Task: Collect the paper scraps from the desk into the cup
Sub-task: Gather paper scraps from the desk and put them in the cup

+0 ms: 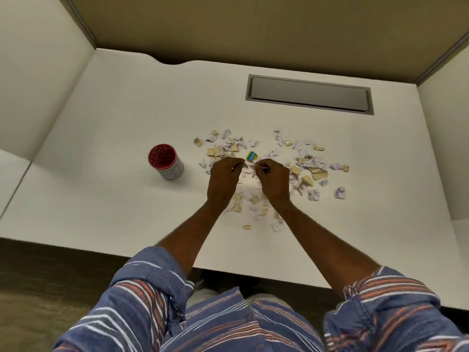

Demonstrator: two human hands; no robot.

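The left hand (pixel 224 177) and right hand (pixel 274 181) are held, fingers (pixel 234 164) curled, over paper scraps (pixel 318 175) strewn on the worktop (pixel 114 199); the cup (pixel 166 161) is stood to their left.

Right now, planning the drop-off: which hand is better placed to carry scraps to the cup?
Left, probably. The left hand lies nearer the cup, which stands left of the scraps; the right hand would have to cross over it.

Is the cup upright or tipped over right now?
Upright: the cup stands on its base on the desk, red open mouth facing up, left of the paper scraps.
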